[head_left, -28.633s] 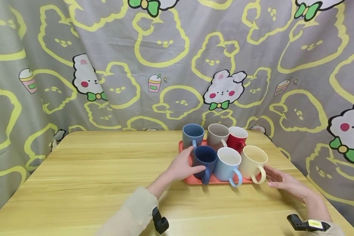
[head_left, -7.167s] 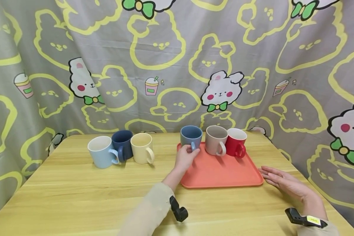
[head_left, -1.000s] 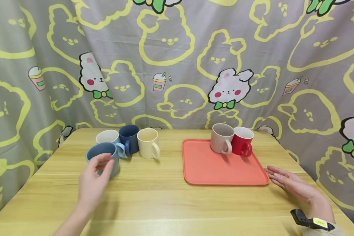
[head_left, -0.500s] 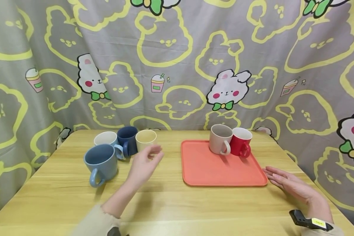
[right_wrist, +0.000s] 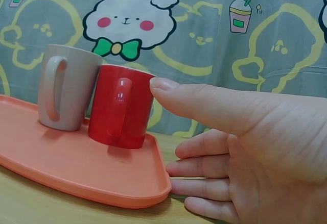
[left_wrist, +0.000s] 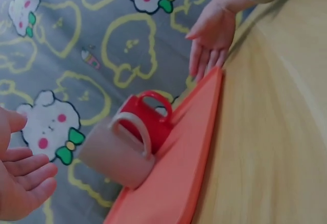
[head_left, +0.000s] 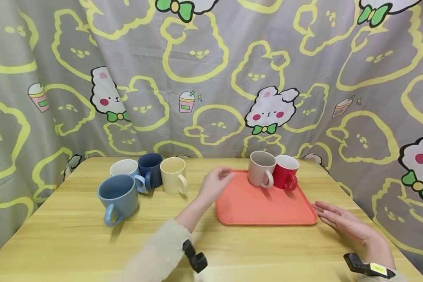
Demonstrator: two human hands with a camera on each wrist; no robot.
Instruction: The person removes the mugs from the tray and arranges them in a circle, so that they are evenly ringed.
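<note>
My left hand [head_left: 214, 185] hovers over the left edge of the orange-red tray [head_left: 264, 211], fingers loosely bent around nothing. To its right a grey-beige mug [head_left: 260, 170] and a red mug [head_left: 283, 174] stand side by side at the tray's back. My right hand [head_left: 345, 223] lies at the tray's front right corner with straight fingers; in the right wrist view the fingertips [right_wrist: 176, 183] touch or nearly touch the rim. Left on the table, a steel-blue mug [head_left: 121, 196] stands in front of a light-blue mug [head_left: 121, 167], partly hiding it.
Beside the light-blue mug stand a navy mug [head_left: 150, 168] and a cream mug [head_left: 172, 174]. The wooden table [head_left: 74, 243] ends at the back against a grey patterned curtain [head_left: 204, 117].
Over the last second my left hand has let go of the steel-blue mug and swung right to the tray. Earlier, all the mugs stood on the tray. The right hand stays put.
</note>
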